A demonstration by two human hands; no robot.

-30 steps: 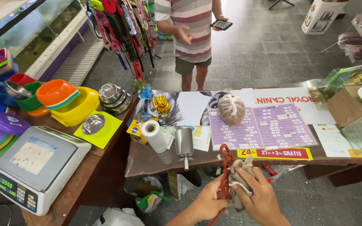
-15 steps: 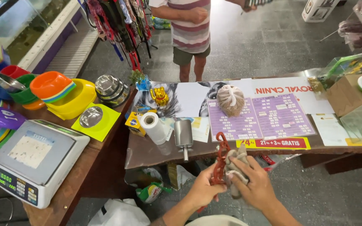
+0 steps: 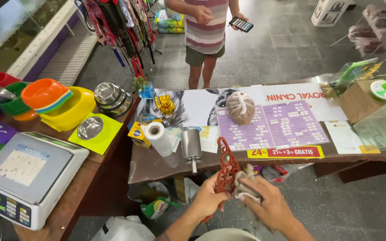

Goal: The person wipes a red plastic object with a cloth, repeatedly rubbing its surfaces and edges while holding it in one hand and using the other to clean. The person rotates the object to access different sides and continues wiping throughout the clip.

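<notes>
The left hand [image 3: 208, 198] holds a red toy [image 3: 226, 167] with holes in it, fingers wrapped round its lower part so it stands up just below the near edge of the surface [image 3: 157, 163]. The right hand [image 3: 264, 203] is closed on a grey rag [image 3: 245, 187] and presses it on the side of the toy. Both hands are in the air, in front of the surface, not on it. To wipe well, I think the left hand should grip the toy tight so it does not spin, and the right hand should push the rag into each hole and along each bar, turning the toy a bit at a time. The toy looks bendy, so a soft rub may be best. On the surface, near its near edge, lie a metal scoop [image 3: 191, 145] and a paper roll [image 3: 158, 138], side by side. A tied bag [image 3: 240, 108] sits in the middle on a purple sheet [image 3: 291, 125]. A small gold figure [image 3: 165, 104] stands toward the far left part. At the left, on another surface, are a scale [image 3: 27, 176], a stack of bright bowls [image 3: 50, 100] and some metal bowls [image 3: 111, 97]. Another person in a striped shirt [image 3: 211, 27] stands past the far edge, with a phone [image 3: 241, 24] in one hand.
</notes>
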